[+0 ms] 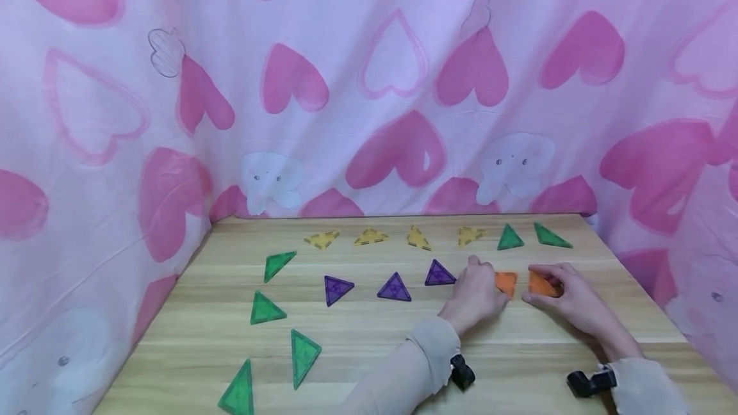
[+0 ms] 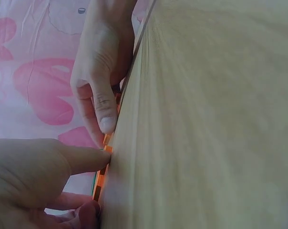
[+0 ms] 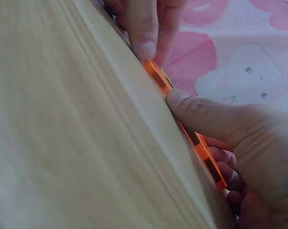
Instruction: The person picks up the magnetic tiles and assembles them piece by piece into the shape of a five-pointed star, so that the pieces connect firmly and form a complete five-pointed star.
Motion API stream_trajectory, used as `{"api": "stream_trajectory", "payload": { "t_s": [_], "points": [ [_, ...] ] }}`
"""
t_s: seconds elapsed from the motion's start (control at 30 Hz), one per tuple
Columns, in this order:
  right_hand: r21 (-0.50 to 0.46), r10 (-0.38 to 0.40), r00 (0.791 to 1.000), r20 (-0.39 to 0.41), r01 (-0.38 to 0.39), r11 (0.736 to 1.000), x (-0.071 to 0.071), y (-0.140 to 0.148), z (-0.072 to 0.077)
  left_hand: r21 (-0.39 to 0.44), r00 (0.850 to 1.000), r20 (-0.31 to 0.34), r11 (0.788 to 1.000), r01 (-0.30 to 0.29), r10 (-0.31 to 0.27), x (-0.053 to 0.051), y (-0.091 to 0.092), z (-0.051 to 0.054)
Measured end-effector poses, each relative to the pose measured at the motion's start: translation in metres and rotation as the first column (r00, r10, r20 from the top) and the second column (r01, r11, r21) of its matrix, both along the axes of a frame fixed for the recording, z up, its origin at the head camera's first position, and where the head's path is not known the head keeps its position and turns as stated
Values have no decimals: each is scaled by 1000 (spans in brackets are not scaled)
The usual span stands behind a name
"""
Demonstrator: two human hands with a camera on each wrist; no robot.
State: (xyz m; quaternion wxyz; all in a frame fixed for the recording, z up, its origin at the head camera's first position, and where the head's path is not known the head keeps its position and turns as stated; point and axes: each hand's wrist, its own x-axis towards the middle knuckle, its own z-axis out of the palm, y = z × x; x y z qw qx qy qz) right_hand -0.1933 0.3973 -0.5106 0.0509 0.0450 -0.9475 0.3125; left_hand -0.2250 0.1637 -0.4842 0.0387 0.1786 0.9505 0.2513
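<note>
Two orange translucent triangular magnetic tiles lie flat on the wooden table, a small gap apart in the head view. My left hand (image 1: 475, 293) pinches the left orange tile (image 1: 507, 283), covering part of it. Its thumb meets the tile's edge in the left wrist view. The right orange tile (image 1: 542, 284) is between the thumb and fingers of my right hand (image 1: 573, 300). From the right wrist, that tile's edge (image 3: 207, 160) shows dark magnets along it. A purple triangular tile (image 1: 440, 273) lies just left of my left hand.
More purple tiles (image 1: 394, 288) continue the row leftward. Yellow triangular tiles (image 1: 371, 237) and two green ones (image 1: 510, 238) line the table's back edge. Several green tiles (image 1: 267, 309) lie at the left. A pink heart-patterned cloth (image 1: 398, 82) hangs behind and beside the wooden table (image 1: 369, 357).
</note>
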Motion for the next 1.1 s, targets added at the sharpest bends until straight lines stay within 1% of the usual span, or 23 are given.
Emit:
{"api": "stream_trajectory", "payload": {
  "t_s": [0.1, 0.23, 0.37, 0.47, 0.53, 0.7, 0.83, 0.9, 0.97, 1.07, 1.1],
  "points": [
    [5, 4, 1000, 2, -4, 1000, -3, -6, -1, 14, 1000, -4, 1000, -5, 5, -3, -2, -3],
    [5, 6, 1000, 18, -6, 1000, -5, -9, 1, 17, 1000, -22, 1000, 5, -5, -6, -1, -5],
    [-10, 3, 1000, 13, -3, 1000, -5, -12, 3, 32, 999, -40, 999, 33, -32, -9, 1, -4],
    [-10, 6, 1000, -6, -6, 1000, -5, -15, 4, 33, 997, -59, 998, 53, -51, -10, 1, -3],
    [-9, 11, 1000, -15, -11, 1000, -6, -16, 4, 29, 996, -67, 998, 58, -56, -10, 1, -2],
    [-6, 8, 1000, -5, -8, 1000, -7, -16, 3, 21, 997, -61, 998, 55, -54, -10, 0, 0],
    [1, -6, 1000, 3, 6, 1000, -6, -14, 2, 37, 998, -30, 998, 52, -50, -9, -2, 2],
    [7, -18, 1000, 2, 18, 1000, -4, -14, 1, 44, 999, -19, 998, 40, -39, -8, -6, 4],
    [9, -24, 1000, -1, 24, 1000, -2, -14, 0, 41, 999, -23, 999, 29, -28, -8, -13, 7],
    [12, -36, 999, -6, 36, 999, 0, -14, -2, 20, 998, -59, 1000, 6, -4, -12, -30, 10],
    [12, -36, 999, -7, 36, 999, 1, -14, -2, 5, 997, -81, 1000, 2, -2, -15, -36, 11]
  ]
}}
